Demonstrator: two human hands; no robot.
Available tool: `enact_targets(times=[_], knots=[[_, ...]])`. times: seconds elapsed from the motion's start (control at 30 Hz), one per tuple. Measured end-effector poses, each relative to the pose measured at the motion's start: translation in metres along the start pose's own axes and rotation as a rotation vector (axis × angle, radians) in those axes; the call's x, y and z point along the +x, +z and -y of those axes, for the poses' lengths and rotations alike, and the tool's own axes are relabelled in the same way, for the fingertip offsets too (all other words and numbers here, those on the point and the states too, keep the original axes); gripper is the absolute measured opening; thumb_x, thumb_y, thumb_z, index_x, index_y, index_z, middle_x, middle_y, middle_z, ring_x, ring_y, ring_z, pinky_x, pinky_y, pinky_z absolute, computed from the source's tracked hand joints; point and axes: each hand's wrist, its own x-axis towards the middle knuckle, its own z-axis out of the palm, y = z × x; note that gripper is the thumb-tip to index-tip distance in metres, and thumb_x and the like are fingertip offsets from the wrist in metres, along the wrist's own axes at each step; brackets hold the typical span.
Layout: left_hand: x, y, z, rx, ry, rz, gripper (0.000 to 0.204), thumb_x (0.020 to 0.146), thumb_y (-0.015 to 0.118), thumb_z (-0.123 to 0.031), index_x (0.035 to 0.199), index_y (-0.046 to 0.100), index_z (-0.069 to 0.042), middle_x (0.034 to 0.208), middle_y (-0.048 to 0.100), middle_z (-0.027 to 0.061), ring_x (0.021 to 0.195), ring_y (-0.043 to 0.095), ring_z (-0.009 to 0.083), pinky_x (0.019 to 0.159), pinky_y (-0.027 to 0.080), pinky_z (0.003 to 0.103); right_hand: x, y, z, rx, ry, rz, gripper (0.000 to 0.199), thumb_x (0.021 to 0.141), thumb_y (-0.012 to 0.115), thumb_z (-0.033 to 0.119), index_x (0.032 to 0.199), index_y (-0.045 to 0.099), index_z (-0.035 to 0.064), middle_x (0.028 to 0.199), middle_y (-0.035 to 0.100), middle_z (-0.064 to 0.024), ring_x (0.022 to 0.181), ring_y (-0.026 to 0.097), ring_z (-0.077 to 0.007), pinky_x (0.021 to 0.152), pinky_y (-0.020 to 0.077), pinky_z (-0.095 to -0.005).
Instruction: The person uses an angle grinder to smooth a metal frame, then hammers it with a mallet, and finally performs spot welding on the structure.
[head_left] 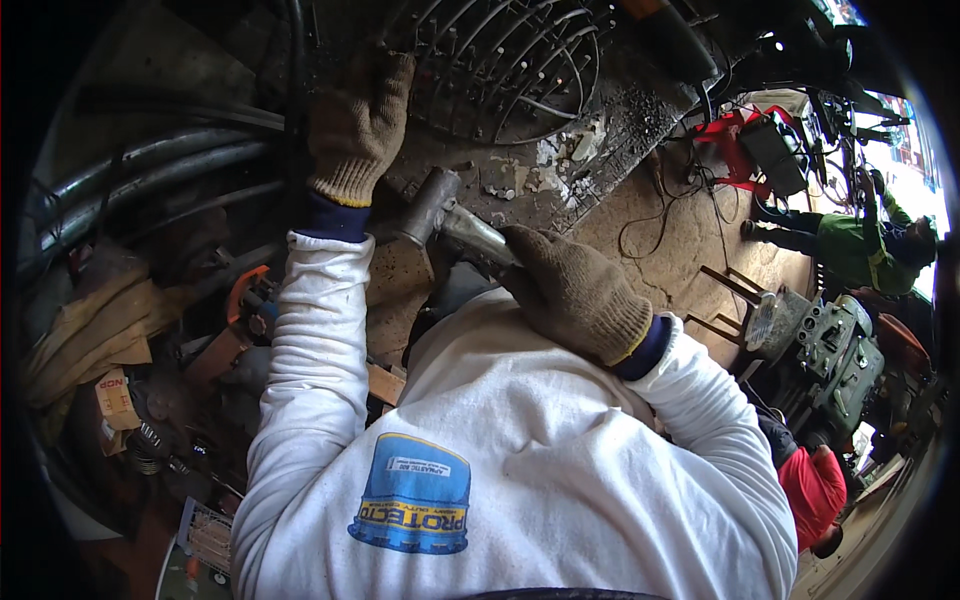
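My right hand [578, 295], in a brown knit glove, is closed around the metal handle of a hammer [434, 204]. The hammer's thick cylindrical head lies beside the front of a dark, worn workbench [510, 165]. My left hand [360, 135], gloved alike, reaches over the bench with its thumb stretched out. Its other fingers fade into shadow, so I cannot see whether they grip anything. Just beyond it sits a round frame [505, 65] of curved metal rods with many short upright pegs.
Bent metal pipes [150, 180] and an orange tool [245, 293] lie at left, near a small cardboard box [118, 405]. Cables cross the floor at right, by a red-framed machine [765, 150]. A grey metal machine [830, 345] stands between a person in green [860, 240] and another in red [812, 495].
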Motion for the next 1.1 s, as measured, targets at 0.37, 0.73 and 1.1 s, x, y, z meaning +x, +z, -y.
enact_targets(times=[0.37, 0.73, 1.1], knots=[[0.003, 0.0, -0.004, 0.027, -0.029, 0.028, 0.025, 0.101, 0.059, -0.023, 0.109, 0.074, -0.004, 0.1, 0.073, 0.0205, 0.084, 0.07, 0.0411, 0.071, 0.056, 0.044, -0.004, 0.004, -0.017, 0.076, 0.076, -0.196, 0.034, 0.101, 0.057, 0.029, 0.125, 0.057, 0.0047, 0.102, 0.069, -0.0234, 0.093, 0.069, -0.0442, 0.079, 0.0552, -0.0517], [0.004, -0.001, -0.003, -0.056, -0.01, -0.026, 0.023, 0.101, 0.062, -0.022, 0.104, 0.074, -0.003, 0.094, 0.074, 0.0203, 0.081, 0.07, 0.0399, 0.069, 0.055, 0.045, -0.002, -0.002, -0.024, 0.093, 0.058, -0.118, 0.032, 0.098, 0.059, 0.025, 0.122, 0.059, 0.004, 0.099, 0.069, -0.0241, 0.093, 0.069, -0.0443, 0.079, 0.055, -0.0515], [-0.004, -0.025, -0.041, 0.051, 0.315, -0.301, 0.076, 0.082, 0.08, -0.056, 0.138, 0.053, -0.014, 0.114, 0.064, 0.0186, 0.102, 0.066, 0.0365, 0.089, 0.054, 0.049, -0.074, 0.028, -0.072, 0.475, 0.167, -0.344, 0.036, 0.095, 0.064, 0.012, 0.128, 0.062, -0.0015, 0.099, 0.072, -0.018, 0.086, 0.072, -0.0263, 0.08, 0.0564, -0.0373]])
